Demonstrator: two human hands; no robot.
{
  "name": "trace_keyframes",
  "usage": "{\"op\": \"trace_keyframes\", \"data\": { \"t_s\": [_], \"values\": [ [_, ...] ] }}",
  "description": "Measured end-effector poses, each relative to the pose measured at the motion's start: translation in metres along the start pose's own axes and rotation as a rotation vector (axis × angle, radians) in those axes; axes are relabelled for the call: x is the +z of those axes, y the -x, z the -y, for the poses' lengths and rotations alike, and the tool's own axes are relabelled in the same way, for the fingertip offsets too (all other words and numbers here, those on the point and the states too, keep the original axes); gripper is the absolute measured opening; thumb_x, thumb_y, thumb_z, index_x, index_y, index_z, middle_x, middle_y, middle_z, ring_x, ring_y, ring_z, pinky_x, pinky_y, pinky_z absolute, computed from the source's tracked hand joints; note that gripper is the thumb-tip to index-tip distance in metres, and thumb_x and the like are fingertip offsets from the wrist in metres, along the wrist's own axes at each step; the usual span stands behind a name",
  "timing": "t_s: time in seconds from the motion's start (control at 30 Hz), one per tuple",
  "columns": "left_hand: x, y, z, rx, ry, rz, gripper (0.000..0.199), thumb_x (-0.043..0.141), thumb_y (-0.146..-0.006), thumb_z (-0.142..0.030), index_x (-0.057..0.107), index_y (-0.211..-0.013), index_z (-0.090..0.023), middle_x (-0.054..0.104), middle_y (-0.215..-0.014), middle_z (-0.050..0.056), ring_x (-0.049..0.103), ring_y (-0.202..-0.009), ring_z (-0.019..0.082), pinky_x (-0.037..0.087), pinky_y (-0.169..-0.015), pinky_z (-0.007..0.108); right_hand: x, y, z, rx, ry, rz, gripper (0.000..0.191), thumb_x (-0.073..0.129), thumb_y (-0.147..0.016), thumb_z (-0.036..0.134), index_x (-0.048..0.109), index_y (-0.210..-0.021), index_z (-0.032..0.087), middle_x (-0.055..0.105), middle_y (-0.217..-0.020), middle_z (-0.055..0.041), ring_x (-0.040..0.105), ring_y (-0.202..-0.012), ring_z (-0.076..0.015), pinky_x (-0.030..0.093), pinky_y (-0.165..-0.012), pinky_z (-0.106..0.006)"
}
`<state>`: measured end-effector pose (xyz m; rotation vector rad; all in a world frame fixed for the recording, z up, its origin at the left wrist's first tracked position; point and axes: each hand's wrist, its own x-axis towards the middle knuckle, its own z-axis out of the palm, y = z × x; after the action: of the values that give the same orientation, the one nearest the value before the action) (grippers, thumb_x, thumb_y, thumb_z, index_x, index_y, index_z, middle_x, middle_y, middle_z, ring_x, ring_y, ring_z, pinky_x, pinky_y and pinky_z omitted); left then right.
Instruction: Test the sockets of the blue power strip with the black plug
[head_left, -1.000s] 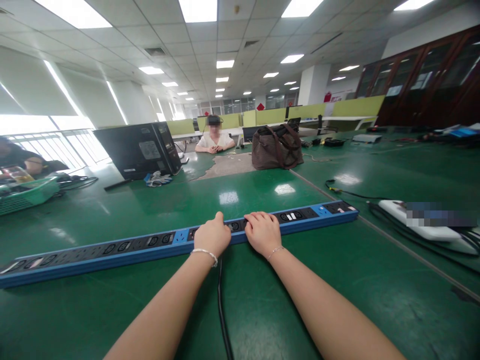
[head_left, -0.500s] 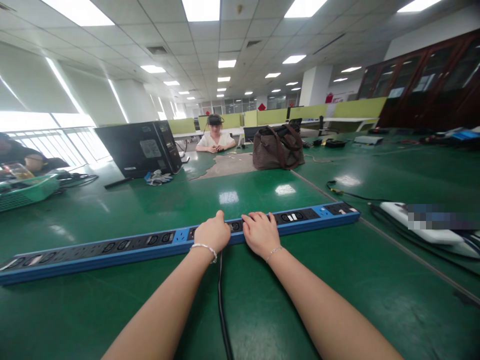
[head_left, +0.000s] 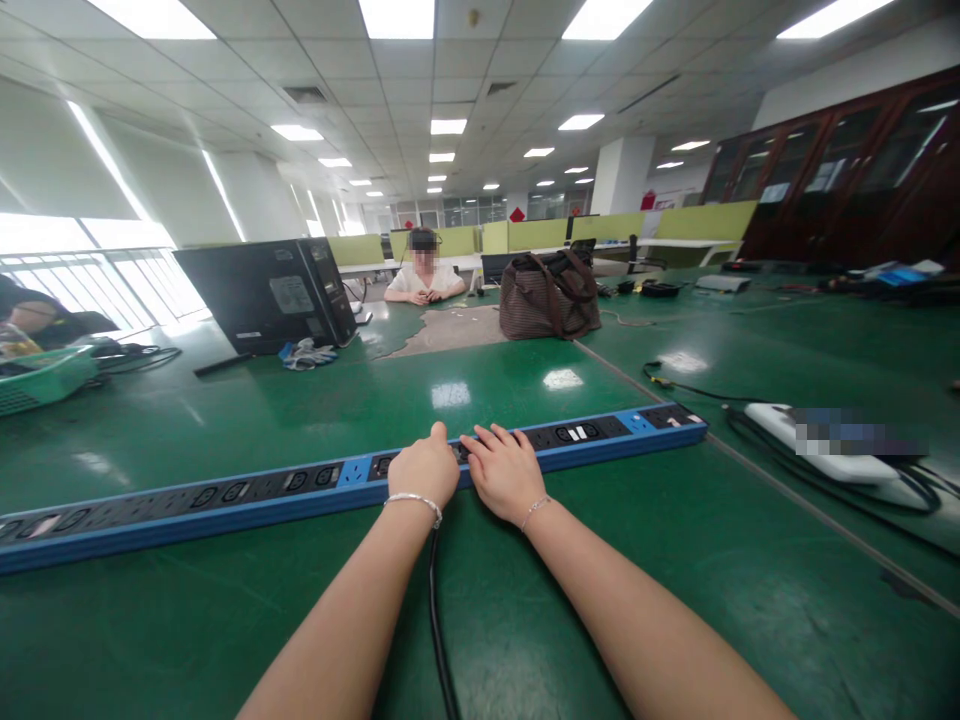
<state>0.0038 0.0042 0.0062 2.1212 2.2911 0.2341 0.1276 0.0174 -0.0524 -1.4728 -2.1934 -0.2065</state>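
Power strip [head_left: 354, 478], long and blue-sided, lies on the green bench [head_left: 172, 630] directly under the person's fingers and runs well out to either side of them. In the head view, the right hand [head_left: 506, 475] has just crept toward the left hand [head_left: 424, 475], and its fingers now lie more splayed across the top of the strip, grasping nothing I can make out. The left hand, barely moved, sits just beside it, curled with the thumb uppermost; its fingertips are hidden from me, so I can't tell whether it is clenched around something or empty. To my eye, that shift draws the work into one short stretch of the strip, which itself seems to have stayed put. A black cord [head_left: 437, 620] trails from below the left fingers toward the person; a brown bag [head_left: 551, 300] stands well beyond both hands.
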Motion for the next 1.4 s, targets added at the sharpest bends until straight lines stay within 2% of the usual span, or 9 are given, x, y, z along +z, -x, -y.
{"op": "trace_keyframes", "data": {
  "t_s": [0.3,0.43,0.53,0.7,1.13,1.4],
  "values": [
    [-0.0043,-0.0054,0.0028,0.014,-0.019,0.044,0.027,0.031,-0.082,-0.027,0.048,-0.102,-0.020,0.068,-0.084,0.014,0.065,-0.083,0.028,0.046,-0.069,0.037,0.0013,0.0012,0.0018,0.004,-0.031,-0.038,0.039,0.030,-0.090,0.033,0.055,-0.119,0.029,0.052,-0.128,-0.0010,0.039,-0.121,-0.0220,0.022,-0.100,-0.044],
    [-0.0040,-0.0082,0.0056,0.009,-0.005,0.042,0.026,0.032,-0.082,-0.027,0.049,-0.100,-0.020,0.067,-0.084,0.013,0.065,-0.083,0.028,0.046,-0.069,0.037,-0.0011,0.0022,0.0022,-0.114,-0.088,-0.008,0.038,0.032,-0.089,0.031,0.055,-0.119,0.025,0.053,-0.128,-0.0013,0.039,-0.121,-0.0187,0.021,-0.102,-0.040],
    [-0.0029,-0.0088,0.0071,0.000,0.019,0.034,0.025,0.032,-0.082,-0.028,0.049,-0.098,-0.020,0.067,-0.085,0.013,0.064,-0.084,0.028,0.046,-0.069,0.037,-0.0026,0.0027,0.0038,-0.173,-0.081,0.036,0.043,0.038,-0.086,0.037,0.049,-0.125,0.024,0.047,-0.133,-0.0031,0.035,-0.124,-0.0201,0.019,-0.103,-0.040],
    [-0.0047,-0.0068,0.0054,-0.012,0.022,0.040,0.026,0.032,-0.082,-0.030,0.049,-0.098,-0.019,0.067,-0.084,0.013,0.064,-0.083,0.028,0.046,-0.069,0.037,-0.0013,0.0018,0.0052,-0.155,-0.031,0.078,0.052,0.039,-0.085,0.045,0.043,-0.131,0.020,0.041,-0.138,-0.0073,0.032,-0.127,-0.0223,0.019,-0.103,-0.042],
    [-0.0085,-0.0036,0.0036,0.011,-0.019,0.007,0.026,0.031,-0.082,-0.026,0.048,-0.099,-0.015,0.067,-0.083,0.016,0.065,-0.082,0.027,0.046,-0.068,0.036,0.0024,0.0009,0.0042,-0.130,-0.084,0.037,0.049,0.043,-0.084,0.044,0.048,-0.127,0.020,0.046,-0.134,-0.0055,0.036,-0.125,-0.0215,0.020,-0.103,-0.040],
    [-0.0020,-0.0045,0.0050,0.012,-0.021,-0.011,0.026,0.031,-0.083,-0.028,0.049,-0.096,-0.015,0.067,-0.083,0.015,0.065,-0.082,0.028,0.045,-0.069,0.036,0.0024,0.0009,0.0040,-0.125,-0.091,0.020,0.048,0.046,-0.082,0.043,0.049,-0.125,0.021,0.048,-0.132,-0.0047,0.037,-0.124,-0.0205,0.020,-0.103,-0.039]
  ]
}}
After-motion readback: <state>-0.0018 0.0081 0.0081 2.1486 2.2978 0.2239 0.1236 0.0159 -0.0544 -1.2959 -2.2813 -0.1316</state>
